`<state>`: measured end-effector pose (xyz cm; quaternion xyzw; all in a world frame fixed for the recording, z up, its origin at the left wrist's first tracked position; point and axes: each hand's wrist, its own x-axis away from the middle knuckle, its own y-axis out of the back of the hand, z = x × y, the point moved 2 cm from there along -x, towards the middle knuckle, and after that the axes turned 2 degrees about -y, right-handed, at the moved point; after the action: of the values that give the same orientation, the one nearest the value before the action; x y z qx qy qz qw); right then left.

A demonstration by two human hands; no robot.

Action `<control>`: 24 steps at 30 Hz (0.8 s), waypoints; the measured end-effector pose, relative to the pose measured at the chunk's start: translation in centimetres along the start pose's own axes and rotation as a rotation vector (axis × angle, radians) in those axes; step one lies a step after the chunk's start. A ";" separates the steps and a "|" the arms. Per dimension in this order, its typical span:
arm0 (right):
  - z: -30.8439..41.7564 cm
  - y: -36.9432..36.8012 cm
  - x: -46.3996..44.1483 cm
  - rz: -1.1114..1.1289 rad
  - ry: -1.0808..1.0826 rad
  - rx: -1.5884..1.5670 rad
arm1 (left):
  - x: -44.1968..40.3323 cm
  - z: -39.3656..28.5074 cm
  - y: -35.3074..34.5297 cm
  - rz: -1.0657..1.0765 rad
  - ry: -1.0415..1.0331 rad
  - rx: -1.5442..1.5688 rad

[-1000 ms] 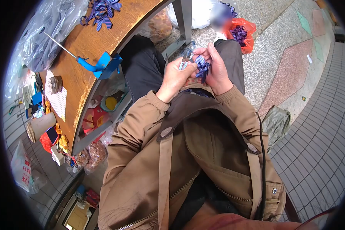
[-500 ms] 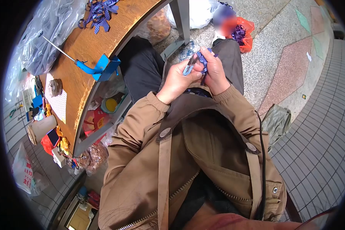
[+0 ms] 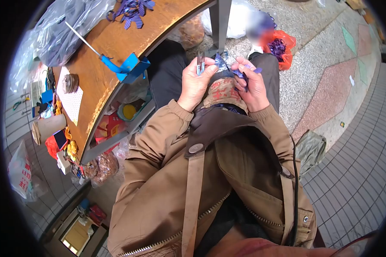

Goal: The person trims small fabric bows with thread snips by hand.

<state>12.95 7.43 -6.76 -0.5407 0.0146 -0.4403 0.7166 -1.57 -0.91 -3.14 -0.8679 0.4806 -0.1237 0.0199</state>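
My left hand (image 3: 196, 81) is closed around small metal snips (image 3: 200, 63) with a pale blue part, their tips pointing up and away from me. To its right, my right hand (image 3: 254, 88) pinches a blue striped ribbon piece (image 3: 240, 73), part of which sticks out beyond the fingers. Another bit of striped ribbon (image 3: 220, 62) shows between the two hands, above my lap; whether it joins the held piece I cannot tell. A sack-like cloth with red print (image 3: 222, 92) lies below the hands.
A wooden table (image 3: 94, 77) at the left carries striped ribbon ties (image 3: 133, 12), a blue clamp-like tool (image 3: 131, 68), clear plastic bags (image 3: 73, 25) and a coil (image 3: 70, 83). A red bag (image 3: 292, 43) of purple ribbons stands on the floor ahead, beside a white bag (image 3: 238, 19).
My hands have moved apart, and the snips in my left hand now stand clear of the ribbon in my right. The whole view has shifted slightly, with the table appearing further right.
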 end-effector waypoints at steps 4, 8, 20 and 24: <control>-0.1 -0.2 0.7 0.140 -0.102 0.052 | -0.2 0.7 0.0 -0.034 -0.214 -0.180; -0.6 -1.3 1.4 0.065 -0.102 0.191 | 0.2 0.6 -0.6 -0.020 -0.259 -0.296; -1.1 -1.5 1.6 -0.047 -0.158 0.215 | 0.5 1.3 -0.9 0.129 -0.231 -0.433; -1.1 -1.1 1.4 -0.072 -0.126 0.225 | 0.5 1.0 -0.9 0.160 -0.221 -0.484</control>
<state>12.54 5.67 -5.74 -0.4837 -0.0995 -0.4296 0.7561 -0.36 -0.94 -3.85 -0.8149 0.5582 0.0920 -0.1261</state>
